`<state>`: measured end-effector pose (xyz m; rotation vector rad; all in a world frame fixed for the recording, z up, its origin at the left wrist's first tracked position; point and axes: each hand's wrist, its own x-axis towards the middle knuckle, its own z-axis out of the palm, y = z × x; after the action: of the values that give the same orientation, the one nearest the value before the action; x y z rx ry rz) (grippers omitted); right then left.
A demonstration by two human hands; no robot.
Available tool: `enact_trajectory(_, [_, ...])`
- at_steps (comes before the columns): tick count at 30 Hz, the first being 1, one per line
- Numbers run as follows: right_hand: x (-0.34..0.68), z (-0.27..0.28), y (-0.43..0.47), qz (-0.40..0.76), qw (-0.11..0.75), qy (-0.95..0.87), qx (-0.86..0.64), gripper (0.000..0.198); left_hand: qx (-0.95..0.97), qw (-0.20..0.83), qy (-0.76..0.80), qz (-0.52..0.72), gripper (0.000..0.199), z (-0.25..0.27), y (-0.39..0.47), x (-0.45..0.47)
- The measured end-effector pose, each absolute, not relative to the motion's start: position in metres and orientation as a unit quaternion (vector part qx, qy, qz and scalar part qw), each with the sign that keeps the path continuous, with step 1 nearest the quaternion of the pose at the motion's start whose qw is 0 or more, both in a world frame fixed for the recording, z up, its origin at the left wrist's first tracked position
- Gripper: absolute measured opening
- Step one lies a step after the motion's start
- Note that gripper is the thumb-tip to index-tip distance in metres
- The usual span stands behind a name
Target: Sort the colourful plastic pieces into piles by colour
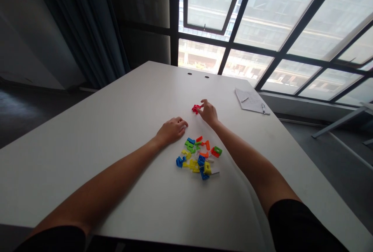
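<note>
My right hand (209,112) reaches out over the table with thumb and fingers closed on a small red plastic toy piece (196,108), its exact kind too small to make out. Closer in, my left hand (172,129) rests on the tabletop with curled fingers. Something pale shows at its fingertips, too small to name. Between my forearms lies a loose pile of plastic toy parts: green pieces (189,146), yellow pieces (194,165), a blue piece (180,161) and orange pieces (207,145). A thin pale rod (215,173) sticks out at the pile's near right.
The white table (122,116) spreads out on all sides. Paper sheets (251,100) with a pen (263,108) lie at its right edge. Two round cable holes (189,74) sit near the far edge. Windows stand behind, a dark curtain (87,30) at left.
</note>
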<state>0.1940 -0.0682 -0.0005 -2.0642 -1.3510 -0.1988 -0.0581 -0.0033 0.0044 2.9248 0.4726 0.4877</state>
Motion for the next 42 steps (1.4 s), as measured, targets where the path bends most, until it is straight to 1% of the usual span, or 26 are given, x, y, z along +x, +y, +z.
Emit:
enact_trajectory(8, [0.202,-0.014,-0.064,-0.066,0.342,-0.526,-0.776,0.035,0.972,0.074,0.164,0.154,0.027,0.005,-0.004,-0.058])
enact_trajectory(12, [0.201,-0.015,-0.065,-0.068,0.364,-0.526,-0.766,0.046,0.972,0.072,0.158,0.155,0.028,0.005,-0.004,-0.058])
enact_trajectory(14, [0.199,-0.016,-0.071,-0.073,0.376,-0.523,-0.761,0.047,0.973,0.071,0.159,0.153,0.028,0.005,-0.003,-0.058])
enact_trajectory(24, [0.197,-0.03,-0.153,-0.036,0.447,-0.517,-0.729,0.024,0.972,0.077,0.164,0.151,0.028,0.002,-0.002,-0.057])
enact_trajectory(26, [0.193,-0.029,-0.17,-0.021,0.447,-0.513,-0.732,0.021,0.972,0.076,0.164,0.153,0.029,0.002,-0.002,-0.057])
enact_trajectory(29, [0.185,-0.027,-0.191,-0.004,0.424,-0.542,-0.726,0.016,0.972,0.074,0.165,0.152,0.03,0.002,-0.002,-0.057])
enact_trajectory(32, [0.175,-0.024,-0.21,-0.003,0.41,-0.574,-0.709,0.017,0.972,0.076,0.165,0.15,0.03,0.003,-0.002,-0.057])
enact_trajectory(35, [0.167,-0.021,-0.228,0.003,0.428,-0.581,-0.692,0.022,0.972,0.079,0.162,0.149,0.031,0.002,-0.001,-0.057])
enact_trajectory(38, [0.16,-0.014,-0.247,0.023,0.44,-0.61,-0.658,0.021,0.972,0.08,0.159,0.151,0.031,0.002,0.0,-0.057])
enact_trajectory(42, [0.153,-0.005,-0.272,0.038,0.425,-0.666,-0.612,0.017,0.972,0.084,0.163,0.145,0.032,0.003,0.001,-0.058])
